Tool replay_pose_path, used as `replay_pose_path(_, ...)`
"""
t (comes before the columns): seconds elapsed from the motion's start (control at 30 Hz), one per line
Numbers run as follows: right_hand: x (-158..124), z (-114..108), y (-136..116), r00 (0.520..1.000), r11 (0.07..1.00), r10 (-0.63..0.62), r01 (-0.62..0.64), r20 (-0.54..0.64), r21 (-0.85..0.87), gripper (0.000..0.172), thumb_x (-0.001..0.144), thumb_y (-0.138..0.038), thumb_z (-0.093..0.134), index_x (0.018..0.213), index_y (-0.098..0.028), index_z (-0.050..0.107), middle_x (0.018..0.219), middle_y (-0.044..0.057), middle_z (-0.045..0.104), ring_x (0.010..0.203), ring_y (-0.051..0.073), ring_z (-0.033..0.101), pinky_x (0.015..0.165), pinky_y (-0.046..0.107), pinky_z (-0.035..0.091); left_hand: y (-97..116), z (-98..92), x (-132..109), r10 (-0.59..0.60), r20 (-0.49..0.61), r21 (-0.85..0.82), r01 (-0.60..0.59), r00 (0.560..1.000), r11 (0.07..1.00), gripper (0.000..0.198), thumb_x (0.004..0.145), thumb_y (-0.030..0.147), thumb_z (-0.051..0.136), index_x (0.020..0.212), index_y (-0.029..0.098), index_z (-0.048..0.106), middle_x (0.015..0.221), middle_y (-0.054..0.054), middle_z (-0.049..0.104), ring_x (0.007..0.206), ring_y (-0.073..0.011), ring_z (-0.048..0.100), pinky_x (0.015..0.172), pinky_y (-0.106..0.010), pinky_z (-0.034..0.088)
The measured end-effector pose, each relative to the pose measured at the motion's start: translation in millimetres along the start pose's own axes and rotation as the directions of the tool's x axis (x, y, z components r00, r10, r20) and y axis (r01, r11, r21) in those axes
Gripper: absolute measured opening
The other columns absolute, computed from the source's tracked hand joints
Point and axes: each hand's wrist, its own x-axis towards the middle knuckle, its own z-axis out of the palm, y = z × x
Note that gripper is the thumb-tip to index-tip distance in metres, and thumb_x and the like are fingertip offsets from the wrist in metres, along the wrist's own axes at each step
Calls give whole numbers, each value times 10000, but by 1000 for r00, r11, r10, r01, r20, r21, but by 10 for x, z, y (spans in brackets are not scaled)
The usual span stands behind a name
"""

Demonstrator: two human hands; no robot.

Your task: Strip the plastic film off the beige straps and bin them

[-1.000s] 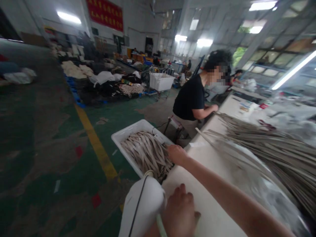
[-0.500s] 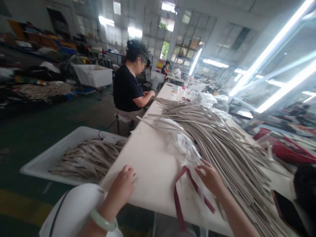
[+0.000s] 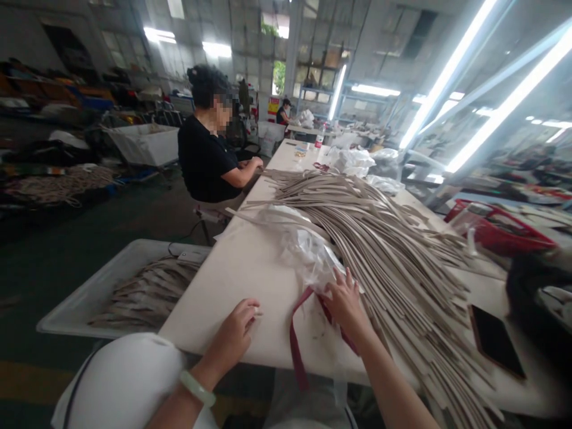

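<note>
My right hand (image 3: pixel 346 302) has its fingers spread over the near end of a crumpled clear plastic bag (image 3: pixel 308 253), touching it. A dark red strap (image 3: pixel 295 345) is looped beneath that hand and hangs over the table's front edge. To the right of the hand lies a large bundle of long beige-grey straps (image 3: pixel 379 244), spread along the table. My left hand (image 3: pixel 235 333), with a pale green bangle on the wrist, is at the near left edge of the table. Its fingers are curled together, and anything between them is too small to make out.
A white tub (image 3: pixel 49 322) of similar straps stands on the floor left of the table (image 3: pixel 214 274). A phone (image 3: pixel 496 342) lies at the right, with a red basket (image 3: pixel 504 229) beyond. A co-worker in black (image 3: pixel 205 155) sits along the left side.
My right hand has moved onto the plastic bag and spread its fingers. My left hand stays curled near the table edge. The whole view has shifted a little to the right.
</note>
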Motion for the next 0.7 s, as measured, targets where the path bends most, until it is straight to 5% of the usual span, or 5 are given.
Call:
replay_pose_path(0.13,-34,-179,-148,986,839,103,-13,-134,544,64,820,-187,680,764,-177,652,1469,113,502,1490,388,187,1163,687,164,273,133,-57,-2,-23,-60,1,1000,998,227,957,269,483,1122,216,628,1229,-89,566,858,-156,610,788,-313,554)
replay_pose_path(0.27,33,-383,-401,964,186,214,-201,160,962,210,871,-390,666,847,-196,589,1215,127,684,1085,250,680,924,447,580,663,348,-87,119,-92,-70,-126,989,990,411,936,159,495,1333,266,480,1339,-94,488,992,-173,599,830,-315,556)
replay_pose_path(0.4,141,-442,-617,852,-356,57,-470,521,808,319,685,-278,862,820,-168,595,906,86,754,746,137,729,657,184,599,836,457,-24,200,-163,2,-203,966,979,525,949,148,499,1429,290,341,1415,-116,400,1091,-198,569,864,-336,555)
replay_pose_path(0.57,-57,-398,-757,910,-26,-59,-412,410,911,289,744,-360,807,738,-148,611,595,4,665,446,68,562,426,134,436,889,213,82,167,-271,-51,-188,948,981,433,980,189,466,1400,258,393,1417,-125,398,1141,-191,543,835,-289,553)
replay_pose_path(0.7,-309,-473,-777,882,530,-317,-140,349,836,128,773,-168,663,657,-148,614,537,-32,568,455,66,460,438,170,320,1032,-71,177,279,75,16,-281,957,960,396,996,308,468,1383,225,463,1443,-118,453,1367,-239,393,1137,-398,386)
